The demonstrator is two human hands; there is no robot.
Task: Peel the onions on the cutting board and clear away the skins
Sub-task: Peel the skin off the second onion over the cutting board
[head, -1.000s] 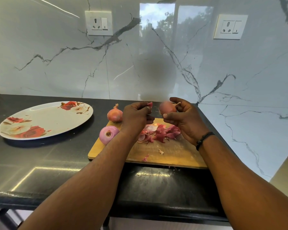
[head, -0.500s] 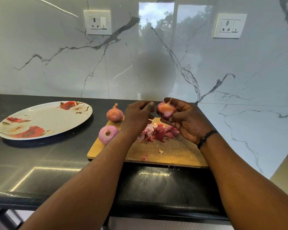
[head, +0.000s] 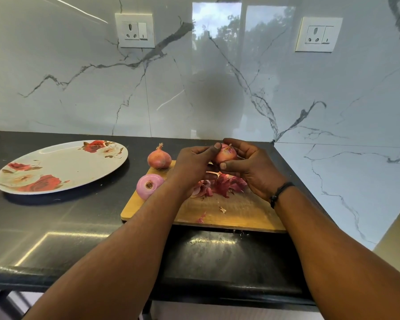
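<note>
The onion being peeled (head: 225, 154) is held up just above the far edge of the cutting board (head: 240, 213), probably so that loosened skin drops onto the pile of skins (head: 219, 184) lying there. The right hand (head: 252, 167) cups it from behind and below with fingers and thumb curled round it, while the left hand (head: 194, 165) comes in from the other side, fingers bent and thumb tip pressed against the onion as if to catch the skin's edge. A peeled onion (head: 149, 186) and an unpeeled one (head: 159, 158) sit at the board's left side, with a plate (head: 62, 166) farther left on the counter (head: 56, 227).
</note>
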